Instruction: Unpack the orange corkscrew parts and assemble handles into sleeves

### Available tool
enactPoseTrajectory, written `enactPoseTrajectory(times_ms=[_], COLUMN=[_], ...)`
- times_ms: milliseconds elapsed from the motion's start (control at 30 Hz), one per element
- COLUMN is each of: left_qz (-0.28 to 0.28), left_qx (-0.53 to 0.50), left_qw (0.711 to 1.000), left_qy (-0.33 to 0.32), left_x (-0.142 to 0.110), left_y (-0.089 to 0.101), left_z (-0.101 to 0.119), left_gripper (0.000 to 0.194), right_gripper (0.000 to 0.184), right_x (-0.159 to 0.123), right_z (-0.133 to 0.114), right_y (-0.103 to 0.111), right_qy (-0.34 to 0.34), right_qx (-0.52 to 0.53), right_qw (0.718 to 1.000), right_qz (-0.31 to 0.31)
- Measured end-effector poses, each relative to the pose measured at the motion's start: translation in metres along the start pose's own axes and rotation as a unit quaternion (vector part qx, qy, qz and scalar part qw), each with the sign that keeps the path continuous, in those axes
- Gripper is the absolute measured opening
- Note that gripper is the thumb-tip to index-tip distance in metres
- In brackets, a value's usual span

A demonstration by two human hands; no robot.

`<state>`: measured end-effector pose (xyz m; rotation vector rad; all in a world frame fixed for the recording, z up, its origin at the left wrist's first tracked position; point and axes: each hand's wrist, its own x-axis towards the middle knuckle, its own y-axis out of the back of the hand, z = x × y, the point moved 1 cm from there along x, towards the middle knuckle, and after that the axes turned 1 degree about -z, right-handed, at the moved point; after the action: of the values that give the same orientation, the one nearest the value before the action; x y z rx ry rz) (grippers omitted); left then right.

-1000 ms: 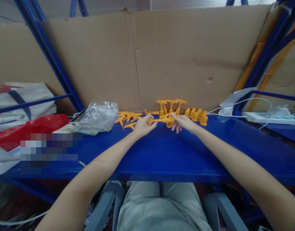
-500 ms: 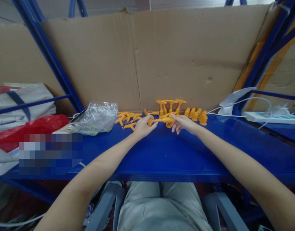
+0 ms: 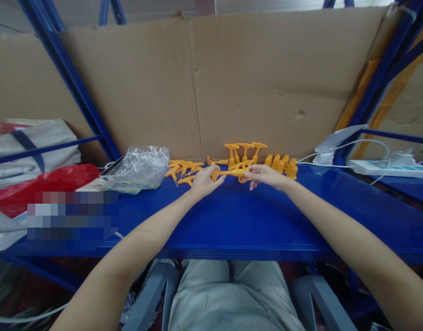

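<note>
My left hand is closed on the handle end of an orange plastic threaded part, held level just above the shelf. At the other end, my right hand has thumb and fingers round the wider orange body of the same piece. A rounded bit of it hangs below the fingers. Behind my hands, several orange T-handled screws stand upright on their bodies. A pile of loose orange T-shaped handles with small chains lies beside my left hand. Several short orange bodies stand past my right hand.
The blue metal shelf has a cardboard sheet along its back. A clear plastic bag and a red bag lie to the left. A white power strip with cables sits on the right, near a blue post.
My right hand has shifted its grip on the orange body, its fingers turning and the wrist moving slightly right. My left hand stays put on the handle end.
</note>
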<state>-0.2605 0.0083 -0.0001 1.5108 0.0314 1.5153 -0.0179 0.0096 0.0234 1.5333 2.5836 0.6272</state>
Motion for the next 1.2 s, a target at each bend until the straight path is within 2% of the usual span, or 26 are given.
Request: enactPoseTrajectory(times_ms=[267,400,500,600,1000,1200], left_qz=[0.004,0.003,-0.003,-0.008,-0.003,-0.004], left_qx=[-0.017,-0.009,0.000,-0.004,-0.009,-0.010], left_qw=[1.000,1.000,1.000,1.000,1.000,1.000], left_qy=[-0.007,0.005,0.009,0.009,-0.002,0.008], left_x=[0.003,0.004,0.003,0.002,0.001,0.003], left_y=[0.003,0.003,0.001,0.001,0.004,0.004], left_z=[0.000,-0.001,-0.001,-0.001,0.001,0.003], left_gripper=[0.019,0.020,0.021,0.021,0.022,0.021], right_gripper=[0.060,0.048,0.056,0.050,0.058,0.051], right_x=[0.001,0.006,0.009,0.008,0.001,0.004], right_z=[-0.002,0.005,0.010,0.010,-0.005,-0.005], right_y=[-0.008,-0.005,-0.004,-0.004,-0.006,-0.011], right_qy=[-0.044,0.022,0.102,0.128,0.045,0.018], right_qx=[0.034,-0.012,-0.018,-0.019,-0.050,0.014], right_qw=[0.998,1.000,0.993,0.990,0.996,0.997], right_qz=[0.009,0.017,0.057,0.062,0.057,0.080])
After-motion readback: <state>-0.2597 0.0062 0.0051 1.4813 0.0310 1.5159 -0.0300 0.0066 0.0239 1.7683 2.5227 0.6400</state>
